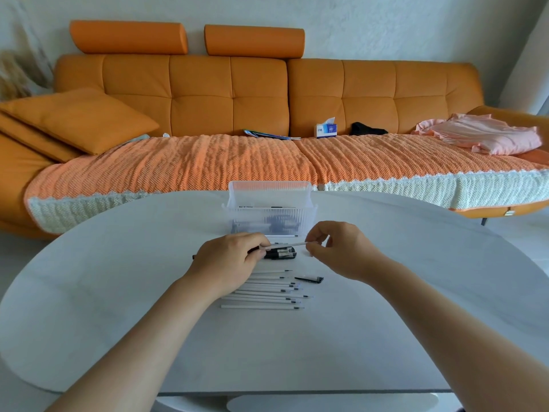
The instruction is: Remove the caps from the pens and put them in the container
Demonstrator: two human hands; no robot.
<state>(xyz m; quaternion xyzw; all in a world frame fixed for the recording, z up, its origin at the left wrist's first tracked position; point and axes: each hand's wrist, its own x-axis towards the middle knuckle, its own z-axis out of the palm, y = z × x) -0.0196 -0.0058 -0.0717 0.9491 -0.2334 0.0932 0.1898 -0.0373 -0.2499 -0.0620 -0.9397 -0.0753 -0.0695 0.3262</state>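
Observation:
A thin white pen [287, 245] is held level just above the table, in front of a clear ribbed plastic container [269, 217]. My left hand [228, 264] grips its left end, and my right hand [338, 248] pinches its right end. Dark pieces lie inside the container. Under the pen lies a cluster of black caps [280, 253]. Several white pens [267, 292] lie in a row nearer to me, partly hidden by my left hand. One black cap [310, 279] lies alone to their right.
The white oval table [118, 307] fills the foreground. Beyond it stands an orange sofa [237, 93] with a woven cover, a tissue box [326, 129], a pink garment [481, 135] and cushions.

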